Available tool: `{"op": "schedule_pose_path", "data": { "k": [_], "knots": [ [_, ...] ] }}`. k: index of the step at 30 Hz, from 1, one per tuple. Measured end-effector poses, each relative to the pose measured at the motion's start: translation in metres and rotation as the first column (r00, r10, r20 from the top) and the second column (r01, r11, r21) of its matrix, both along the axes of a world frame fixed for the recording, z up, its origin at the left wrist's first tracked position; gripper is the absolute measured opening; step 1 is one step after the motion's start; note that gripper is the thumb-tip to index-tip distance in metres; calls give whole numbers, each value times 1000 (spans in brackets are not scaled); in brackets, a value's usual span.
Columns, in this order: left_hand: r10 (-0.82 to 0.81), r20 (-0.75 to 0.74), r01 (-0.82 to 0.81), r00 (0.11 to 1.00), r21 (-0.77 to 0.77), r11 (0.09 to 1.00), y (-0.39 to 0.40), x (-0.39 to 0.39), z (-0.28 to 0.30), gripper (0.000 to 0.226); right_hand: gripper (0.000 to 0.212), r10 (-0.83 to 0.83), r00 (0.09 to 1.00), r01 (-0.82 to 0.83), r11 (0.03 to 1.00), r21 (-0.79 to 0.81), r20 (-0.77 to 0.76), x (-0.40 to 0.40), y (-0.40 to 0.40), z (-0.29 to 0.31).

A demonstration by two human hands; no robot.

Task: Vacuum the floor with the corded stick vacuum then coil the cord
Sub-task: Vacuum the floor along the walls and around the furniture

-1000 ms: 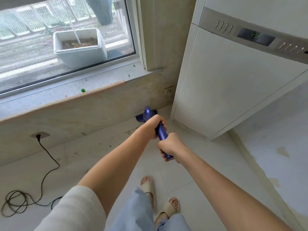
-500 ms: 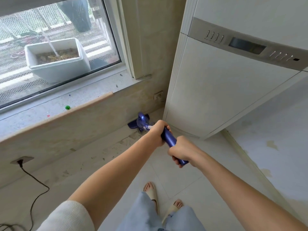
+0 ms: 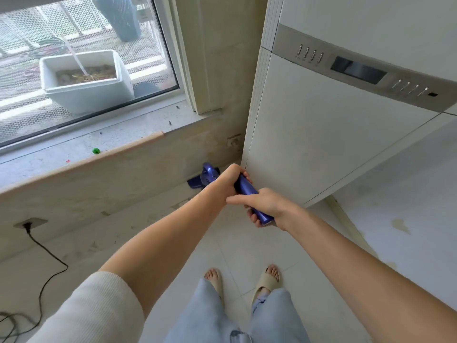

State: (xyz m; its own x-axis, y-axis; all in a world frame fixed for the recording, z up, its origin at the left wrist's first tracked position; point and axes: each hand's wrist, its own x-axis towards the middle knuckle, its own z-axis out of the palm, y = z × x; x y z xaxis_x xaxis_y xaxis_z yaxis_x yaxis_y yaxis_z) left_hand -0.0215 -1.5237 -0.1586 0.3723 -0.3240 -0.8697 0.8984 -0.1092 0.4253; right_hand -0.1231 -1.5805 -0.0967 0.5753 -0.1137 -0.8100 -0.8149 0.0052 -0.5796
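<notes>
Both my hands hold the blue handle [image 3: 246, 189] of the stick vacuum. My left hand [image 3: 228, 181] grips it higher up, and my right hand [image 3: 265, 206] wraps round its lower end. The vacuum's blue body and floor head [image 3: 204, 178] sit on the tiled floor [image 3: 247, 248] in the corner, between the wall under the window and the tall white appliance. My hands hide the shaft. The black cord [image 3: 45, 258] runs from a wall socket [image 3: 29, 224] at the left down across the floor into a loose tangle at the lower left edge.
A tall white floor-standing appliance [image 3: 321, 134] with a grey control strip fills the right. The window sill [image 3: 81, 149] with a small green object runs along the left wall. A second socket [image 3: 233, 140] sits low near the corner. My sandalled feet [image 3: 268, 280] stand on the tiles.
The vacuum head has stayed in the corner by the appliance. My view swung right then back left, and my hands shifted slightly along the handle, the right hand now closer to the left.
</notes>
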Motion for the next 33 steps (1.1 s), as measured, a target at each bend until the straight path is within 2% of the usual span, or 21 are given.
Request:
{"op": "schedule_pose_path", "data": {
  "k": [3,7,10,20,26,33],
  "knots": [
    [52,-23,-52,998,-19,998,-18,-12,2,32,41,42,999,-40,997,-59,19,-10,-19,6],
    [28,-25,-29,999,-45,999,-50,-35,5,32,17,48,998,-53,988,-145,-35,-31,-48,8],
    [-1,-27,-1,1000,-54,999,-64,-45,7,30,13,34,998,-43,983,-178,-57,-41,-60,8],
    [87,-6,-87,996,-17,996,-85,-31,-6,30,15,143,987,-156,963,-218,-72,-21,-84,-5],
    [71,-43,-73,997,-48,996,-88,-24,-5,31,16,104,993,-113,976,-185,-62,-19,-90,2],
    [54,1,-54,999,-12,998,-97,-7,1,30,18,82,995,-93,976,-197,-62,4,-95,-9]
  ]
}}
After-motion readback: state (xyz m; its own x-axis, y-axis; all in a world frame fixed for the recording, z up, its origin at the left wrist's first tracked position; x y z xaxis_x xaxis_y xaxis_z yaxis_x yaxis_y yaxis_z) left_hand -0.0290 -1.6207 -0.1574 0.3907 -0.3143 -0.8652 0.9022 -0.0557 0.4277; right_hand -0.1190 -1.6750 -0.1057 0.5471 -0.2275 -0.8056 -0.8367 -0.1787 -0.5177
